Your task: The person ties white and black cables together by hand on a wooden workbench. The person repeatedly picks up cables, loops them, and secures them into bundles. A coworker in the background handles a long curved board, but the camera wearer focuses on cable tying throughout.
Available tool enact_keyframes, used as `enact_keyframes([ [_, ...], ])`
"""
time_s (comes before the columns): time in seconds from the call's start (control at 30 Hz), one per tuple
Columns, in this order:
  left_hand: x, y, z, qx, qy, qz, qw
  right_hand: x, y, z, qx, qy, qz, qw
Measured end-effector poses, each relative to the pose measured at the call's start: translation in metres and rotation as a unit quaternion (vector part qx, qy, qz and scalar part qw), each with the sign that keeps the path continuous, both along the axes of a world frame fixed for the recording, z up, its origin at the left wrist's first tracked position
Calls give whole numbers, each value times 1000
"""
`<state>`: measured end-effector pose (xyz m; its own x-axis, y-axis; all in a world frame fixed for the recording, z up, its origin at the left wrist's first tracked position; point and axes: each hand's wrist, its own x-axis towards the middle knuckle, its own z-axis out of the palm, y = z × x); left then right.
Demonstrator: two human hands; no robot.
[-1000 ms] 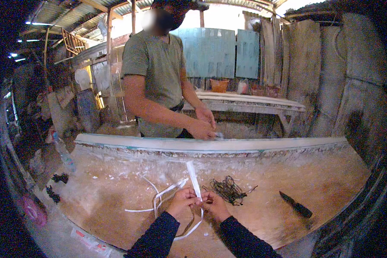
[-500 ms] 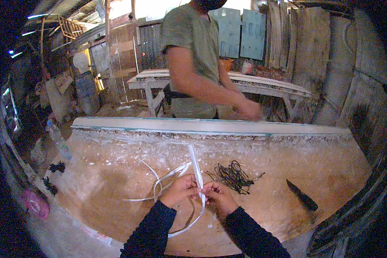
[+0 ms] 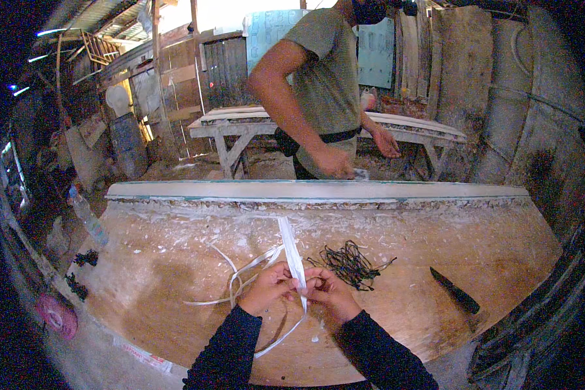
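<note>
Strip [image 3: 291, 250] pinched two-handed, near middle of the bench

Both hands are on it: left hand [image 3: 266, 288] and right hand [image 3: 332, 294] meet, fingertips together on the white band, its wide end pointing to the far side over the wooden tabletop [image 3: 383, 325]. Light, limp and thin by the look of it, probably slick, and it might split lengthwise; a flat pinch near the middle seems the surest hold. Just left, narrow white loops [image 3: 264, 258]; just right, a tangle of black cord [image 3: 352, 263]; farther right lies a dark knife [image 3: 455, 290]. A long pale board [image 3: 318, 190] spans the far edge, a co-worker [image 3: 325, 97] beyond it. Now the tricky viewing: fingers hide the exact pinch, I can't make out whether loops and band are one piece, and the co-worker's head is cut off up top.
</note>
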<state>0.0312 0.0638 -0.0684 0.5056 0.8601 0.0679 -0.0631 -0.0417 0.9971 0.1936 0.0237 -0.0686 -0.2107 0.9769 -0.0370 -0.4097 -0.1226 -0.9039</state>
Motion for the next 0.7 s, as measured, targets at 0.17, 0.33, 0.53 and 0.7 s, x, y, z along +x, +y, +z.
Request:
enact_keyframes([
  [0.17,1,-7,8,-13,-28,23,999,5,0,1,6,-50,62,997],
  [0.33,8,-7,10,7,-50,-30,998,9,1,0,15,-86,47,995],
  [0.53,15,-8,5,-20,-93,-50,994,8,-2,4,29,-102,-5,994],
  [0.7,10,-10,5,25,-24,-30,999,9,-3,5,44,-120,-19,992],
])
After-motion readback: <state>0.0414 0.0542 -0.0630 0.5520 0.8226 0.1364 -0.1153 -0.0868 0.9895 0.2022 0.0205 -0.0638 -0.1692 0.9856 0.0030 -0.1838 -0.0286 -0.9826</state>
